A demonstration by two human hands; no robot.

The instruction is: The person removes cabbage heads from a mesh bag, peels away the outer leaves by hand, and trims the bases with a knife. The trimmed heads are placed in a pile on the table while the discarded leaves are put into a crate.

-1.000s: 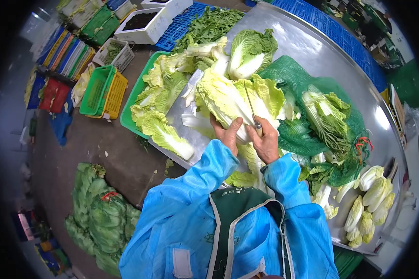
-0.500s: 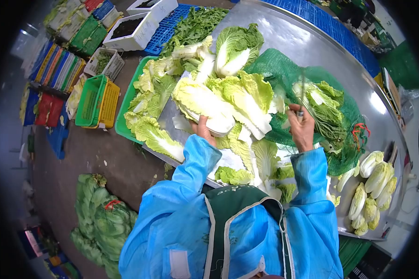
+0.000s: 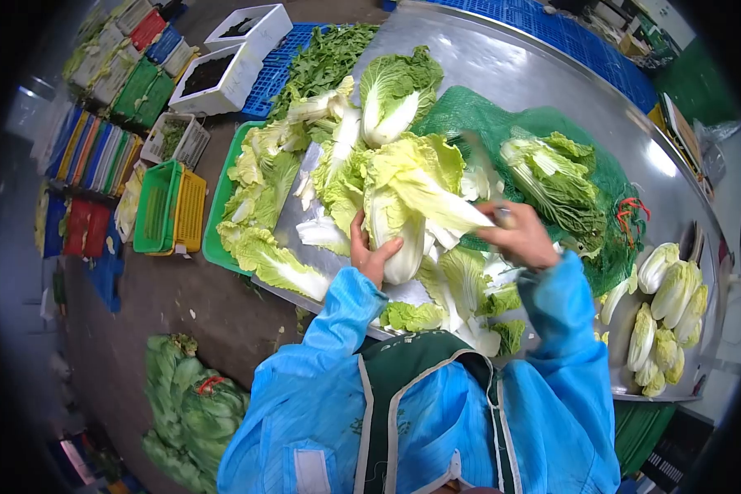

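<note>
My left hand (image 3: 372,253) is wrapped round the lower left of a Chinese cabbage (image 3: 403,253) above the metal table. My right hand (image 3: 520,236) is closed on a knife (image 3: 477,155), whose blade is blurred and points up and away, and its fingers also pinch the white end of a pale outer leaf (image 3: 428,191). That leaf stretches across the top of the cabbage. Loose leaves and white trimmings lie under and around both hands. Behind them stands another cabbage (image 3: 389,99). To the right, a cabbage (image 3: 552,177) lies on a green mesh bag (image 3: 605,148).
A green tub (image 3: 221,235) of leaves adjoins the metal table (image 3: 514,53) at left. Several trimmed small cabbages (image 3: 675,317) lie at the right. On the floor are crates (image 3: 158,206), white foam boxes (image 3: 214,82) and a full mesh sack (image 3: 185,407).
The cabbage has been turned more upright and moved slightly right. My right hand has come down and left, taking hold of an outer leaf. The whole view has shifted a little.
</note>
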